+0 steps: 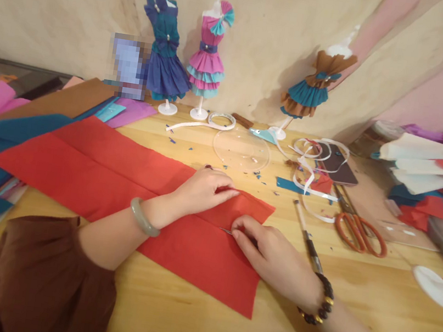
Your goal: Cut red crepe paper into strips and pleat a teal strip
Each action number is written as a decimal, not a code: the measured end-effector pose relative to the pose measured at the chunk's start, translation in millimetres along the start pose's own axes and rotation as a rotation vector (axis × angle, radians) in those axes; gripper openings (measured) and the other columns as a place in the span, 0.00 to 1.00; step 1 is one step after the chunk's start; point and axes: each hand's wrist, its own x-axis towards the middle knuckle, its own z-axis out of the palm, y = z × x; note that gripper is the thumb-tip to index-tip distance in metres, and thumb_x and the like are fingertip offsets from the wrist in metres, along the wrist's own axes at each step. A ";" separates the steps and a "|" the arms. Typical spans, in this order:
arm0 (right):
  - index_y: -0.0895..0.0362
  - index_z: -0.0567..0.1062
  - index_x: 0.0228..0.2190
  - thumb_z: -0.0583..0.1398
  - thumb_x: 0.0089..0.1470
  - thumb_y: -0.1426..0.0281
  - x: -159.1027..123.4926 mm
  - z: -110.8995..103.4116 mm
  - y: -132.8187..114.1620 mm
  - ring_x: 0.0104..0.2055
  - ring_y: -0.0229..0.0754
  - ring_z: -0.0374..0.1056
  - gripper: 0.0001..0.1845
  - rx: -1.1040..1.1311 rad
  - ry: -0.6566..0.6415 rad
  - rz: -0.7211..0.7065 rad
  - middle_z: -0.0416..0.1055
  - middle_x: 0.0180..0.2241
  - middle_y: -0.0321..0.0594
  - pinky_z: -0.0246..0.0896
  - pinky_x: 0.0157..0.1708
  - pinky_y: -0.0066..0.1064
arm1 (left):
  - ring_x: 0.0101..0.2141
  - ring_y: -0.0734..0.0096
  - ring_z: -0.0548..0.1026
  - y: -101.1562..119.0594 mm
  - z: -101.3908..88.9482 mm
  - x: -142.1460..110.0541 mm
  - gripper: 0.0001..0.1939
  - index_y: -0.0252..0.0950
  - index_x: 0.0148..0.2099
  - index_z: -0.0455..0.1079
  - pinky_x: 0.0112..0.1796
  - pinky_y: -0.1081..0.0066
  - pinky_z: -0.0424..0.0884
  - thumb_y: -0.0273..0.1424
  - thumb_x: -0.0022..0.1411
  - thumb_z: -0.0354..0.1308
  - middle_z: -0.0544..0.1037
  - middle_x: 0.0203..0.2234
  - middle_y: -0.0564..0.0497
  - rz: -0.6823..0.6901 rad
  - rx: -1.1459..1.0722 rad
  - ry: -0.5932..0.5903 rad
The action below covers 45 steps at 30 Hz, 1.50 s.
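A long red sheet (198, 262), apparently crepe paper, lies slantwise across the table with a crease along its length. My left hand (203, 188) rests over its far side, thumb and fingers pinched together at the sheet's upper edge. Close by on the right, my right hand (266, 245) is closed in a pinch on a thin metal point (225, 230), like a needle or a fine tip. That point lies over the red sheet near the crease, aimed left. The rest of the thin piece is hidden by my fingers.
Three small dress forms, including one in a pink dress (208, 58), stand along the wall. On the right lie orange-handled scissors (361, 234), a slim pen-like tool (310, 243), curled white tape (307, 173) and a phone (340, 164). Coloured sheets (7, 123) pile at left.
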 end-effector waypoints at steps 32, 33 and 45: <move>0.53 0.68 0.38 0.47 0.64 0.66 1.4 6.8 -3.9 0.31 0.41 0.72 0.11 -0.118 0.019 0.022 0.74 0.30 0.37 0.56 0.30 0.30 | 0.26 0.73 0.70 -2.7 1.6 -0.7 0.14 0.35 0.26 0.69 0.34 0.70 0.61 0.34 0.63 0.56 0.72 0.20 0.55 -0.018 -0.003 -0.006; 0.53 0.68 0.38 0.47 0.64 0.66 1.3 7.1 -4.1 0.31 0.41 0.72 0.11 -0.121 0.023 0.021 0.74 0.30 0.37 0.56 0.30 0.30 | 0.26 0.73 0.69 -2.5 1.5 -0.6 0.14 0.35 0.26 0.69 0.34 0.70 0.61 0.34 0.63 0.56 0.72 0.20 0.55 -0.019 -0.002 -0.007; 0.53 0.68 0.37 0.48 0.63 0.68 4.6 9.1 -5.7 0.30 0.42 0.72 0.10 -0.121 0.033 0.022 0.74 0.29 0.37 0.56 0.30 0.30 | 0.25 0.74 0.69 -2.1 1.1 -0.5 0.15 0.35 0.25 0.67 0.34 0.71 0.61 0.34 0.63 0.56 0.71 0.20 0.55 -0.015 -0.016 -0.007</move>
